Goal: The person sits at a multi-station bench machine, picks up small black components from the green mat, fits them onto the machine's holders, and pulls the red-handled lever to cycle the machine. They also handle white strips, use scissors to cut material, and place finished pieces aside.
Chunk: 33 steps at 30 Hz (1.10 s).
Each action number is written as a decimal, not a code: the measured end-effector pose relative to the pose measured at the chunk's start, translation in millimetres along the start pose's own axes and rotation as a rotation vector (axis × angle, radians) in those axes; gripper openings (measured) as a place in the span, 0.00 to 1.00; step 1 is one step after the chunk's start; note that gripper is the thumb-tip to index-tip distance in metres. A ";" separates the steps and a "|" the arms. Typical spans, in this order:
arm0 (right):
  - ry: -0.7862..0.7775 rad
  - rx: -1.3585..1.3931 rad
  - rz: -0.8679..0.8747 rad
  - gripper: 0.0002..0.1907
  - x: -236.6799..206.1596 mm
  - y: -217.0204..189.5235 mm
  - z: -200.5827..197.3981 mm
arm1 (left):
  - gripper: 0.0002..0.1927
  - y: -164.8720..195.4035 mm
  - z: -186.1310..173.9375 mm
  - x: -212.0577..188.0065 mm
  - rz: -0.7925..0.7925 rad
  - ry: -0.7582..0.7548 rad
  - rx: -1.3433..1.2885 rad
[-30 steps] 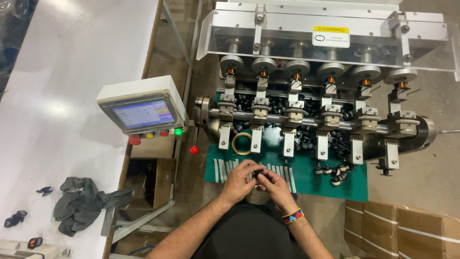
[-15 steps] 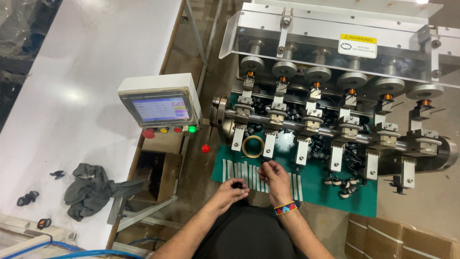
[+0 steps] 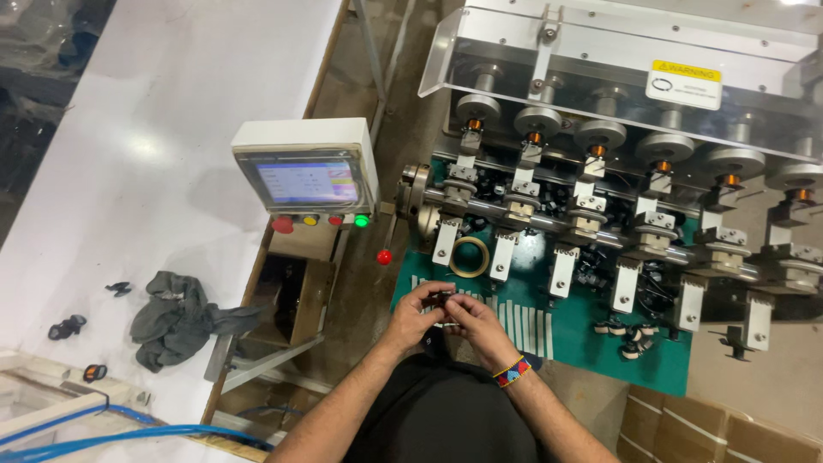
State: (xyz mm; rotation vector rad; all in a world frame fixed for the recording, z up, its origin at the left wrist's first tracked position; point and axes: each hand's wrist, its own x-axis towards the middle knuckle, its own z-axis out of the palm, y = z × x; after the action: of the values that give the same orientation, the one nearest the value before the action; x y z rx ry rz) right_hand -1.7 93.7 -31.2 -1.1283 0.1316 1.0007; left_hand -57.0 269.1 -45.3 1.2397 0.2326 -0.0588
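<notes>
Brushed metal winding machine (image 3: 600, 214), matt green mat (image 3: 591, 334), glossy white table (image 3: 154, 129), crumpled grey cloth (image 3: 176, 317).

Item: one small dark part (image 3: 443, 299), pinched between the fingertips of your left hand (image 3: 415, 315) and right hand (image 3: 477, 322). It sits above the front edge of the green mat (image 3: 600, 343). Shape unclear at this range, possibly a bobbin.

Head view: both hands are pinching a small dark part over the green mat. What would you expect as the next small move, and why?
Probably a short carry forward to one of the winding stations. The left hand and right hand meet on the small dark part, held above the green mat and clear of the machine. The fixtures stand just ahead of the fingers. What the fingers do to the part is too small to tell.
</notes>
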 end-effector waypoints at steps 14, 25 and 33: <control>0.155 0.316 -0.104 0.09 59.7 9.1 32.0 | 0.17 -26.4 -48.2 -59.5 -0.360 0.204 0.307; 0.037 -0.935 -0.185 0.23 1.3 8.1 -49.3 | 0.20 -49.5 -56.6 -84.3 -0.673 0.075 0.922; 1.172 -1.222 -0.484 0.30 -108.5 -13.9 -199.2 | 0.19 -49.6 -50.0 -80.4 -1.013 0.028 0.825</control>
State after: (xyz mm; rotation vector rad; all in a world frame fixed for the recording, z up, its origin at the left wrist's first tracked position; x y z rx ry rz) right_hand 20.6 -131.2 -55.2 -2.6090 0.1615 -0.2604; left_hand -150.9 293.4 -90.0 1.8158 0.9079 -1.1021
